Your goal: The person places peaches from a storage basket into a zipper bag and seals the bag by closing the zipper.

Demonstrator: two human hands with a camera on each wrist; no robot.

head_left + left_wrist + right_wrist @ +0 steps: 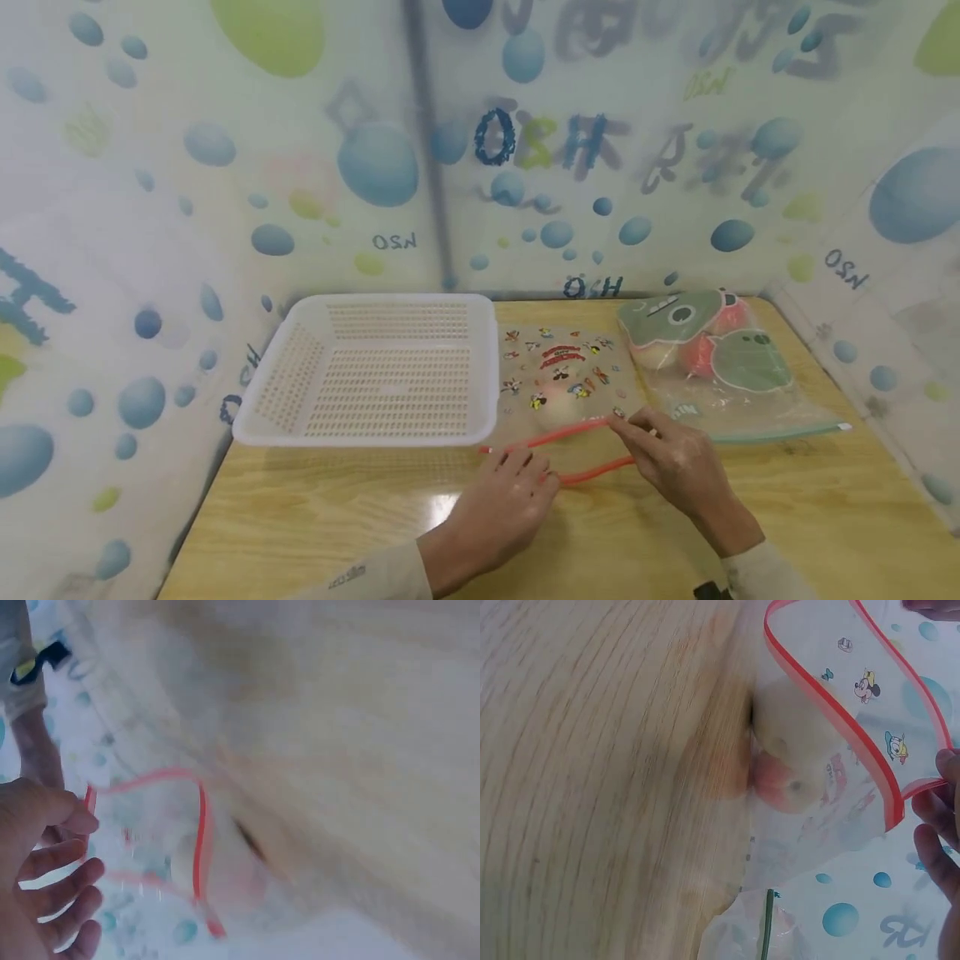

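Observation:
A clear zip bag (558, 375) with cartoon prints lies on the table, its red-rimmed mouth spread apart towards me. At the near rim, my left hand (498, 504) pinches the edge with thumb and forefinger, the other fingers loosely bent. My right hand (678, 467) grips the right end of the rim. Through the plastic in the right wrist view show round, pale fruits, one with a red blush (787, 784), perhaps peaches or apples. The red rim (201, 840) forms a loop beside my left fingers in the left wrist view.
A white perforated plastic basket (367, 437) stands left of the bag. To the right lies a second zip bag (667, 404), with a green zip, green animal prints and red and pale round fruits inside. A patterned curtain or sheet (510, 233) encloses the wooden table (322, 508).

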